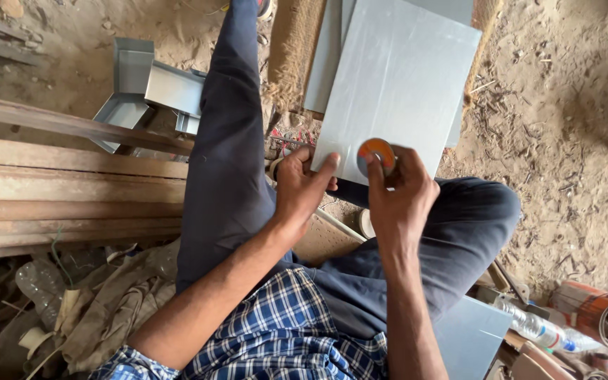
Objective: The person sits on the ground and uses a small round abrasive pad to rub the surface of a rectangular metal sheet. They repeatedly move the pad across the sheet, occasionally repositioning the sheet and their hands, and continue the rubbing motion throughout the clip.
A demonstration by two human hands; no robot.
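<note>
I sit on sandy ground with a grey metal sheet (402, 77) lying across my dark blue trouser legs. My left hand (302, 184) grips the sheet's near left corner, thumb on top. My right hand (399, 193) holds a small round roll of tape (376, 155), orange with a grey centre, pressed against the sheet's near edge. A second grey sheet (325, 60) lies under the first.
Long wooden planks (72, 190) lie stacked at the left, with bent grey metal profiles (149, 88) beyond them. Crumpled cloth (121, 295) and a plastic bottle (40, 281) sit lower left. Another plastic bottle (540, 329), a rusty can (603, 313) and a grey sheet piece (469, 338) lie lower right.
</note>
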